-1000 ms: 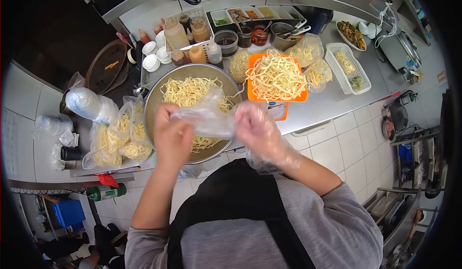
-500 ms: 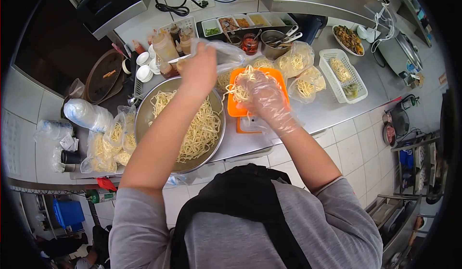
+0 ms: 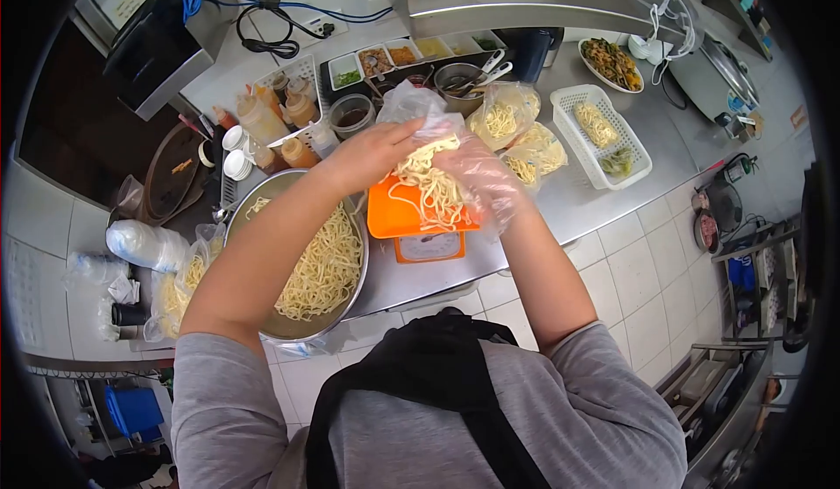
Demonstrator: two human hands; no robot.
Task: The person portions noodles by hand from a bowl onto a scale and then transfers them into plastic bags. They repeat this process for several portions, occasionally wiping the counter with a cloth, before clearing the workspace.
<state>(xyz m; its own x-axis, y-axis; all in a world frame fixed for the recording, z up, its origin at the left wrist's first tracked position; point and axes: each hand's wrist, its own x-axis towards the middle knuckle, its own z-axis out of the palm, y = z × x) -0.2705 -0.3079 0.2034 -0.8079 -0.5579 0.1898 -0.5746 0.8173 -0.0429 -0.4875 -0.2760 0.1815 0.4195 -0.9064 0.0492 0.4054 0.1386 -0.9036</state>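
Note:
My bare left hand grips a clear plastic bag, held up over the counter. My right hand, in a clear plastic glove, is closed on a clump of noodles at the mouth of the bag. Loose strands hang down from it onto an orange tray. Under that tray sits an orange kitchen scale, its dial partly showing. To the left, a large metal bowl holds a heap of noodles; my left forearm crosses in front of it.
Behind my right hand lie filled noodle bags. A white basket stands to their right, near a plate of cooked food. Sauce bottles and topping containers line the back. Stacked white cups stand at left.
My right hand has lifted noodles from the orange tray up to the plastic bag. My left hand has brought the bag down and right, beside the right hand. The view has shifted slightly.

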